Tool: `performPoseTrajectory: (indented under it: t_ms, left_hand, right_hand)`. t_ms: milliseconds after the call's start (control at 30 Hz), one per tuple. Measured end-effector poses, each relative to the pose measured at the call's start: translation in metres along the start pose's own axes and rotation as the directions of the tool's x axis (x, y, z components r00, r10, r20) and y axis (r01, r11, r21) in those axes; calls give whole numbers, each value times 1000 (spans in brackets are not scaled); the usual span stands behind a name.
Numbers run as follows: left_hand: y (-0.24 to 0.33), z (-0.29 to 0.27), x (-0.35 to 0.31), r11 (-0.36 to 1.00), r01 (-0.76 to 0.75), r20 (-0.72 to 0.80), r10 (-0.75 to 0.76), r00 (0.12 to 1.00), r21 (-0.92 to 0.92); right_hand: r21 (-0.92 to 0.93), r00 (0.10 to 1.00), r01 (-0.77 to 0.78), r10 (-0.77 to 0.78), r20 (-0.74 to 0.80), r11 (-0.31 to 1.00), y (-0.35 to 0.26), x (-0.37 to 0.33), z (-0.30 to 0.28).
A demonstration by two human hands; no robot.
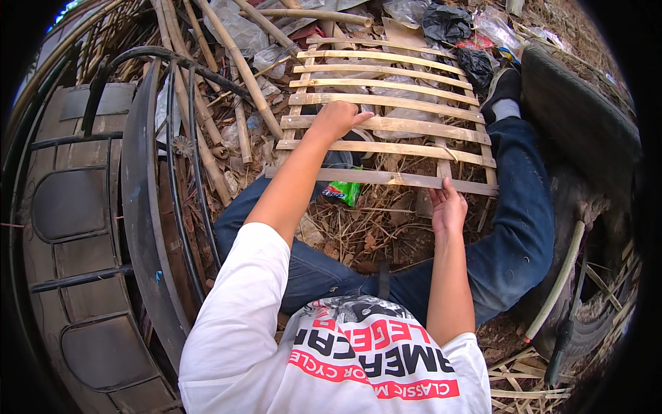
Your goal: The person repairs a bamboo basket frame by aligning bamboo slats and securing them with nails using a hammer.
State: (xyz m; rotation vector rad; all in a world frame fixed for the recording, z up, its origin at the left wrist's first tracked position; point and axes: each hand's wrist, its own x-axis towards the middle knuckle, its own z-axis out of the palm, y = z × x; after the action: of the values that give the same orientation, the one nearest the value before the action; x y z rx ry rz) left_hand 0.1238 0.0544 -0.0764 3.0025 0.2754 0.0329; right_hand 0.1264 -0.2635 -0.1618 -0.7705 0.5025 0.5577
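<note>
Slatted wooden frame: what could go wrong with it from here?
The left hand and right hand are bare on the slats, so a splinter seems possible. The frame lies close by the right leg and might scrape it. Loose litter, like the green packet, could perhaps catch on its lower edge.

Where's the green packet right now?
In the head view, the green packet is near the middle, just below the bottom slat of the slatted frame, to the left of the right hand.
</note>
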Motion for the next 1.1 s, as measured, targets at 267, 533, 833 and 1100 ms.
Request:
performPoseTrajectory:
  t_ms: [267,533,833,1100]
  left_hand:
    - [8,14,-10,986,121,72,-113,991,-112]
    - [-2,78,-46,940,227,89,-211,973,-255]
    - [-8,97,-45,940,194,69,-181,981,-280]
    - [-10,84,-46,947,247,131,-223,966,-207]
  right_hand:
    - [-64,999,27,-29,-30,998,-1,2,-5]
    - [-221,993,-40,15,-116,974,19,3,-18]
    - [-401,973,-192,122,-194,896,5,0,-18]
    - [-370,986,-57,-6,-167,927,26,-8,-23]
